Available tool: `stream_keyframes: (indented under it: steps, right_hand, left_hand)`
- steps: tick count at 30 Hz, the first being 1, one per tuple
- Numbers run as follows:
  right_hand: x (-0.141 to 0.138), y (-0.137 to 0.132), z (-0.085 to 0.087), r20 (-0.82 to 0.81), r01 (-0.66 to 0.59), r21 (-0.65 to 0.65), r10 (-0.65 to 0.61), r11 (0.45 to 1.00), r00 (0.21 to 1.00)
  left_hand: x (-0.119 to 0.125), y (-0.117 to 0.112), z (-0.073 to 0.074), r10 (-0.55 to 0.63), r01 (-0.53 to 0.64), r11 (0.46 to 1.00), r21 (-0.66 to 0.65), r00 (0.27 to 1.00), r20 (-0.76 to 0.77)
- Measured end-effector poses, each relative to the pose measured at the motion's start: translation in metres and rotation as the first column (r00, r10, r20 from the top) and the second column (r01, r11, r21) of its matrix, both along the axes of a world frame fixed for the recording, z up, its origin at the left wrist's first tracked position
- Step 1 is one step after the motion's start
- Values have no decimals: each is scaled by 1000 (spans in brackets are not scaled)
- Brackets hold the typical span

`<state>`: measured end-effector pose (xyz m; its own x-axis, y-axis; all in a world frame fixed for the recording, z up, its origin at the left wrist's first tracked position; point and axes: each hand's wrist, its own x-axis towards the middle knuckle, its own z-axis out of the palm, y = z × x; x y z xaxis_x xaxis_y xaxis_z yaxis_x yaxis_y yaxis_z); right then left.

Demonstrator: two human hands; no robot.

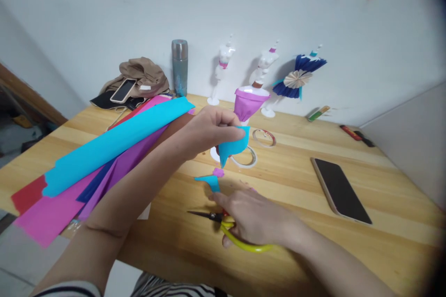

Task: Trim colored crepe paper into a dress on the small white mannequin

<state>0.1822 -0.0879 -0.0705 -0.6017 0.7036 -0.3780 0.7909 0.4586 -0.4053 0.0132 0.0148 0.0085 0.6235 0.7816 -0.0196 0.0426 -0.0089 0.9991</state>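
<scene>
My left hand [218, 127] pinches a cut piece of bright blue paper [234, 146], held above the table with its pointed end hanging down. Lower and to the right, my right hand [256, 216] is closed around a pair of scissors [240, 241] with yellow handles, the dark blades pointing left. Its index finger reaches to a smaller blue paper scrap [213, 183] on the table. A small purple scrap [218, 172] lies just beyond that. Behind my left hand stands a white mini mannequin [267, 59] with a purple paper skirt [250, 102].
Rolled and folded coloured paper [118, 144] covers the left side. Tape rings [264, 138] lie mid-table, a phone [341, 190] to the right. Along the wall are a steel flask [180, 67], a bare mannequin [225, 62] and one in dark blue paper [303, 74]. A brown cloth [146, 74] lies back left.
</scene>
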Motion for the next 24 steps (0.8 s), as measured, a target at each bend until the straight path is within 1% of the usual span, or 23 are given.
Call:
stream_keyframes:
  steps: [1,2,5,9,13,15,18,19,20,21,22,23,24]
  right_hand:
    - [-5,-3,-1,59,-26,14,26,1000,998]
    - [-10,-6,-2,82,-46,31,44,998,996]
    - [-21,-11,-5,109,-67,108,56,992,992]
    - [-27,-9,-12,219,-87,118,60,989,974]
    - [-22,-10,-17,193,-109,117,85,987,978]
    - [-17,-12,-16,153,-111,131,90,985,984]
    - [-6,-12,-6,22,-107,135,105,985,994]
    - [-2,-10,0,-46,-95,134,102,986,994]
    - [3,-7,5,-120,-52,127,67,991,990]
    - [9,-3,11,-208,37,106,-14,994,978]
    - [15,1,16,-308,143,77,-113,987,945]
    - [20,6,21,-407,235,32,-202,971,891]
    - [25,11,24,-516,335,-8,-290,942,806]
  left_hand:
    - [1,0,-1,9,-9,1000,1,1000,4]
    - [1,1,-2,3,-3,1000,1,1000,1]
    - [3,4,-7,-33,33,999,10,999,-38]
    - [5,9,-13,-53,55,998,40,997,-58]
    - [5,10,-17,-58,66,994,90,994,-89]
    - [5,11,-17,-70,82,990,114,991,-111]
    - [3,10,-16,-91,114,982,149,984,-151]
    - [3,10,-15,-102,127,980,155,981,-165]
    - [2,9,-14,-115,143,978,154,977,-177]
    - [2,7,-12,-135,165,975,151,972,-190]
    - [2,6,-10,-159,191,971,147,966,-202]
    - [2,5,-9,-179,213,966,148,960,-217]
    - [2,4,-8,-199,240,958,159,951,-234]
